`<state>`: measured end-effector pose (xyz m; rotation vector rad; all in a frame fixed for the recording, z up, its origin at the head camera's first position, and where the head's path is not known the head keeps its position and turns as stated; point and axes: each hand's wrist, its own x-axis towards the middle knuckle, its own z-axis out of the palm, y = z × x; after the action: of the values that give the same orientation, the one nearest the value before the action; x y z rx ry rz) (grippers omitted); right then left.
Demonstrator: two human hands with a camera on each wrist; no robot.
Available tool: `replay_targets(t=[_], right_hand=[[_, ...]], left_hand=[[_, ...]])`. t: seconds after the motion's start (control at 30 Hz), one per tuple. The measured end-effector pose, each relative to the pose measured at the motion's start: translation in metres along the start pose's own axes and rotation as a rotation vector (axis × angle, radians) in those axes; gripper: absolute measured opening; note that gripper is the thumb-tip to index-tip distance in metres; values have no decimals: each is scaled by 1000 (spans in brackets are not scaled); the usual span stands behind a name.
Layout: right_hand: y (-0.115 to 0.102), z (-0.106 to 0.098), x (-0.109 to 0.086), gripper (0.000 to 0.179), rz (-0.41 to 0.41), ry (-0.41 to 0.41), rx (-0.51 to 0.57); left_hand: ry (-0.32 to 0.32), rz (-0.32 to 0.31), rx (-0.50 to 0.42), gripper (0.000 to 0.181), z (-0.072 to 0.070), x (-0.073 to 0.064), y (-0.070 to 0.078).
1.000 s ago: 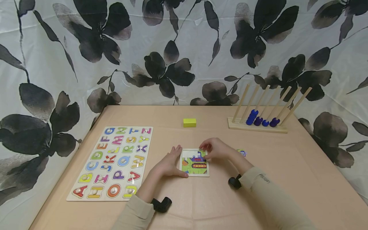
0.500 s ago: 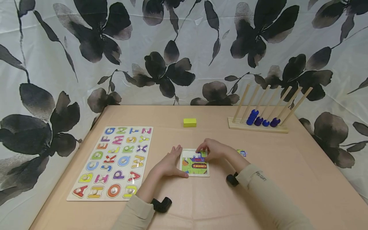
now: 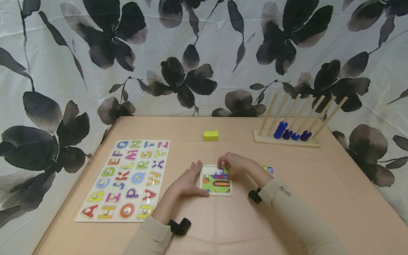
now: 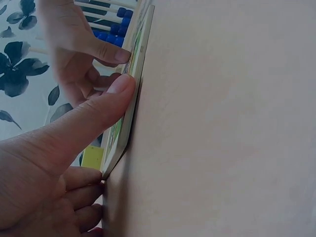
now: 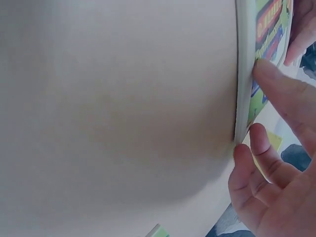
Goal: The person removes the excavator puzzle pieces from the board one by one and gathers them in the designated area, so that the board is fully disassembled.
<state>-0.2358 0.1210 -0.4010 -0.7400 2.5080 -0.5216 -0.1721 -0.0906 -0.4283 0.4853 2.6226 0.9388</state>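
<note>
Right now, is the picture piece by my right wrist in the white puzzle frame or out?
Out: the head view shows the small picture piece on the table, apart from the white puzzle frame.

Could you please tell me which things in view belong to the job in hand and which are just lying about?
Part of the job, I would say:
picture puzzle, touched by the left hand and right hand
loose piece, probably from the puzzle

Apparently just lying about:
letter board
yellow block
peg rack with blue beads
</note>
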Motion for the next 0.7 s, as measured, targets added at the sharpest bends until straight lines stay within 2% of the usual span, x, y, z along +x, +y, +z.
replay_targets(t=[0.3,0.7], right_hand=[[-3,-3,-3,32,-53,33,26],[1,-1,-4,28,-42,79,99]], left_hand=[[-4,1,0,111,0,1,0],[-3,5,-6,111,0,0,1]])
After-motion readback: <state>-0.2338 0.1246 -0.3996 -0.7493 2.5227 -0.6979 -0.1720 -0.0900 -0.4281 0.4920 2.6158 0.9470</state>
